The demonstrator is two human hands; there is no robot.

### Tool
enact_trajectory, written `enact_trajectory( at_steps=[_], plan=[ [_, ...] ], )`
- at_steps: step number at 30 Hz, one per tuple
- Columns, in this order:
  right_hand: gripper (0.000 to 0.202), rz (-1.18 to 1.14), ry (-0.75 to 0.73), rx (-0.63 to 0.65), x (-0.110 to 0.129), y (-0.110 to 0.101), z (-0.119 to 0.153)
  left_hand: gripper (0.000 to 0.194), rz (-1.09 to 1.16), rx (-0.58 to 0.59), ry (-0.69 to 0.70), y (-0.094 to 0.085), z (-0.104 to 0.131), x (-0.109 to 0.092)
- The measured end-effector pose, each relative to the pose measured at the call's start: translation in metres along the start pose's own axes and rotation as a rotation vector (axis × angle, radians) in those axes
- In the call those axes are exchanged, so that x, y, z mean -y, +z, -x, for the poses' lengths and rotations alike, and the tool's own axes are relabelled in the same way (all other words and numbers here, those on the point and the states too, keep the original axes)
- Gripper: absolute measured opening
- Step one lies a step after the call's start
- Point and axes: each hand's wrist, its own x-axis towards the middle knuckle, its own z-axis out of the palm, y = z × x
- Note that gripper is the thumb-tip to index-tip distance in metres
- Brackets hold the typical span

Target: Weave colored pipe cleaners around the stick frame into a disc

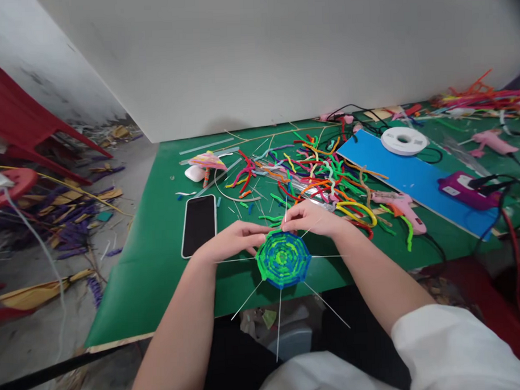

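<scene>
A round green and blue piece woven from pipe cleaners [283, 258] is held over the table's front edge, with thin pale spokes sticking out around it. My left hand [240, 239] grips its upper left rim between thumb and fingers. At the top, my right hand [308, 218] pinches near a spoke and the green pipe cleaner there; the fingertips partly hide what they hold. A phone [199, 225] with a dark screen lies by my left wrist. Beyond my hands is a heap of loose coloured pipe cleaners [323, 170].
On the green table [160, 278] stands a small pink and yellow mushroom [206, 161]. To the right are a pink glue gun [399, 209], a blue board [417, 184], a white spool [404, 140], a purple power strip [468, 191] and cables. A red chair [30, 106] is at left.
</scene>
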Motion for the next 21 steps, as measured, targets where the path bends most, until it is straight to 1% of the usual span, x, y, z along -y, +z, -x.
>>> enact_trajectory(
  at_steps=[1, 3, 5, 7, 10, 12, 16, 21],
  plan=[
    [0.02, 0.017, 0.003, 0.012, 0.001, 0.001, 0.0, 0.045, -0.044, 0.011, 0.023, 0.005, -0.003, -0.002],
    [0.02, 0.043, 0.011, 0.018, 0.001, 0.004, -0.001, 0.041, -0.134, -0.014, 0.064, 0.013, -0.008, -0.005],
    [0.022, 0.062, 0.016, -0.003, -0.001, 0.006, -0.003, 0.038, -0.223, -0.082, 0.086, 0.018, -0.011, -0.005],
    [0.022, 0.065, 0.016, -0.054, -0.002, 0.006, -0.004, 0.037, -0.285, -0.149, 0.103, 0.02, -0.013, -0.003],
    [0.021, 0.035, 0.02, -0.148, -0.004, 0.007, -0.005, 0.037, -0.285, -0.229, 0.14, 0.02, -0.015, 0.001],
    [0.021, 0.024, 0.013, -0.175, -0.005, 0.006, -0.005, 0.039, -0.261, -0.273, 0.146, 0.02, -0.016, 0.004],
    [0.02, 0.045, -0.025, -0.149, -0.005, 0.004, -0.003, 0.038, -0.233, -0.297, 0.147, 0.019, -0.017, 0.008],
    [0.021, 0.036, 0.009, -0.099, -0.004, 0.0, -0.002, 0.036, -0.233, -0.306, 0.156, 0.017, -0.017, 0.009]
  ],
)
